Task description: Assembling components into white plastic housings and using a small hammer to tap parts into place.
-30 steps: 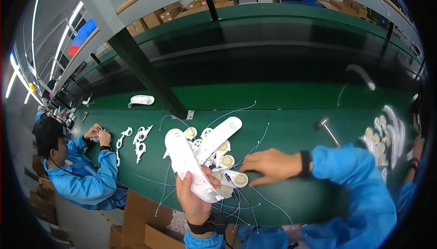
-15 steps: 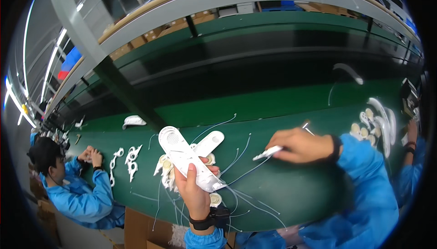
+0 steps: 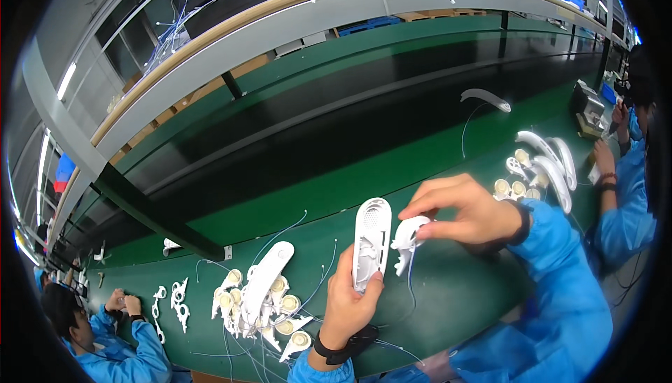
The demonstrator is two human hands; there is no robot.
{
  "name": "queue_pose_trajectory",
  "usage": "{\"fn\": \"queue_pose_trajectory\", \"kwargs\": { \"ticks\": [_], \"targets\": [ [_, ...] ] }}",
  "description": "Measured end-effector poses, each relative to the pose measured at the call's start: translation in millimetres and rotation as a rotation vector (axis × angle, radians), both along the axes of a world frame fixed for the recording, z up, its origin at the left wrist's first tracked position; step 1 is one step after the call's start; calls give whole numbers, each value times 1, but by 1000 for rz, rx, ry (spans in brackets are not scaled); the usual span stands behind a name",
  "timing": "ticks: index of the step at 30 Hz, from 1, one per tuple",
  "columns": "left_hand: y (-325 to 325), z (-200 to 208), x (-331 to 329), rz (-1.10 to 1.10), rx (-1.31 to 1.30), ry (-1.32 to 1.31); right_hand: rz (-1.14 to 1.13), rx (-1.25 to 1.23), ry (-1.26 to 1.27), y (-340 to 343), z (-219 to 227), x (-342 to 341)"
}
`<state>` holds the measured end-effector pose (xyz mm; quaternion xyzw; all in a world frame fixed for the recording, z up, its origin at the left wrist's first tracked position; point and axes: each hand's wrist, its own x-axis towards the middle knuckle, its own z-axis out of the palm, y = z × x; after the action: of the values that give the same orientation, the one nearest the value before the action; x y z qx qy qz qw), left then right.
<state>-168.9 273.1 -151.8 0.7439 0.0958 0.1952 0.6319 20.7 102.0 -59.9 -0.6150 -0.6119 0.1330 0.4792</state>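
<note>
Left hand (image 3: 348, 304) curls round a long white shell (image 3: 372, 232), and right hand (image 3: 467, 209) pinches a small white piece (image 3: 406, 237) just right of it.

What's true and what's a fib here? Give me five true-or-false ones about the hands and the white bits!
1. The left hand holds a long white shell. True.
2. The right hand is empty. False: it pinches a small white part with a wire hanging from it.
3. A pile of white parts lies to the left of the left hand. True.
4. The table is red. False: the table is green.
5. The co-worker at the lower left wears blue. True.
</note>
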Motion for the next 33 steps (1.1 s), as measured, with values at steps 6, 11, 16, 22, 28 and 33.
{"fn": "queue_pose_trajectory", "kwargs": {
  "ticks": [6,11,16,22,28,33],
  "targets": [
    [-6,9,-9,32,156,2,-1,86,-2,23,-14,-5],
    [-9,20,-17,89,222,62,17,103,-39,33,-16,-7],
    [-9,16,-16,120,308,-36,29,110,-100,34,-16,-8],
    [-8,11,-16,136,275,32,-118,175,-326,35,-17,-9],
    [-11,13,-17,106,280,44,-37,58,104,40,-28,-14],
    [-10,8,-16,12,188,145,65,-115,368,41,-48,-8]
  ]
}}
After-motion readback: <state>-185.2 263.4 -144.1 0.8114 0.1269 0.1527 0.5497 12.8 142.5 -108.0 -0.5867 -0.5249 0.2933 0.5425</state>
